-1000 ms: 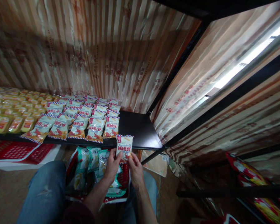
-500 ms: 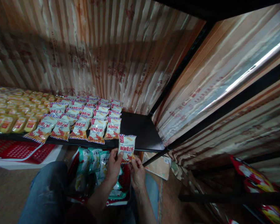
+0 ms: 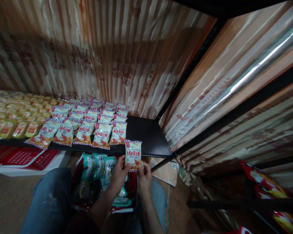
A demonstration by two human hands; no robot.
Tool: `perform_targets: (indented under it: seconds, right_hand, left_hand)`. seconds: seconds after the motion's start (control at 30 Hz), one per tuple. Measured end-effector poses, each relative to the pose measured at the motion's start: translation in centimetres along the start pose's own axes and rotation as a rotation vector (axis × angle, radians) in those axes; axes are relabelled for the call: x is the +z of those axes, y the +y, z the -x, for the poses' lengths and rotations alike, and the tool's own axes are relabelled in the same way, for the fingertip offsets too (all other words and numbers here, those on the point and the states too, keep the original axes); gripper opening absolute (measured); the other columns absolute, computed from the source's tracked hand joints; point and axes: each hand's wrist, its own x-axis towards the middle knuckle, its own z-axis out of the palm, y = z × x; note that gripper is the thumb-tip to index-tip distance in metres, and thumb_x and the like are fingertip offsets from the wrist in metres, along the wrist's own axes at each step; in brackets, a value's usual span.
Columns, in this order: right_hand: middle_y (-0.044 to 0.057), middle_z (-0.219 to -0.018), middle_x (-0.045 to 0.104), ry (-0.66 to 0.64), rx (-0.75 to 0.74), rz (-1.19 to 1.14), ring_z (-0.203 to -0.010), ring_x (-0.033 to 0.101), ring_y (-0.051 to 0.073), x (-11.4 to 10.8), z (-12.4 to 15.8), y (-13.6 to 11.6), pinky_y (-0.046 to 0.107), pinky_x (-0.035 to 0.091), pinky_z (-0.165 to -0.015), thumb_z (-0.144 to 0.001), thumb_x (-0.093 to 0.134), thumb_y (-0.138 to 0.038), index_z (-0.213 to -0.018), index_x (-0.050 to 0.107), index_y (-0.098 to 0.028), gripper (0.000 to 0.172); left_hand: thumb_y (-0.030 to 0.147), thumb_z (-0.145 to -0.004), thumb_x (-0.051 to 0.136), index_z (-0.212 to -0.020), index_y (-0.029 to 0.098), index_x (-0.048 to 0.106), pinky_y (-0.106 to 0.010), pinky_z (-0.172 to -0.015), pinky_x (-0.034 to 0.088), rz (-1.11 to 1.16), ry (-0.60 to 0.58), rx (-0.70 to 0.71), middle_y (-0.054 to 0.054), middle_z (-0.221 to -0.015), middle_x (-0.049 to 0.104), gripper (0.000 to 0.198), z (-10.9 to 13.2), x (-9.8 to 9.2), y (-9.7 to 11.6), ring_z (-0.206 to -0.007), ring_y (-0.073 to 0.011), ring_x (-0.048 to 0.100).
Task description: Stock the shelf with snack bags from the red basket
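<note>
A small white snack bag with red lettering and a striped edge is held upright between my two hands at the front edge of the black shelf. My left hand is closed on its lower left side, the thumb on the front. Closed on the lower right corner is my right hand. Matching snack bags lean in several rows on the shelf, left of the held one. Below my hands sits a red basket with several green snack bags in it.
Yellow packaged items fill the shelf's left part. A red basket lies under the shelf at left. Black posts stand at the right, before brown striped sheeting. Red and yellow packets are at the lower right.
My fingers have shifted slightly along the bag's lower edge, my left thumb moving lower. The bag stays at nearly the same spot, a little straighter. The shelf rows are unchanged.
</note>
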Motion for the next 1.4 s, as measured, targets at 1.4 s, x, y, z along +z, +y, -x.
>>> perform_targets:
  seconds: [1.4]
  right_hand:
    - [0.007, -0.094, 0.068, -0.674, 0.206, -0.286, -0.082, 0.062, 0.022, 0.3, 1.9, -3.8, 0.035, 0.049, -0.073, -0.069, 0.071, -0.056, -0.099, 0.074, -0.027, 0.042]
  left_hand:
    - [0.031, -0.066, 0.067, -0.072, 0.023, 0.063, -0.039, -0.072, 0.052, 0.142, -0.09, -0.045, -0.003, -0.069, 0.066, 0.011, 0.9, -4.2, -0.4, -0.081, -0.0263, 0.063]
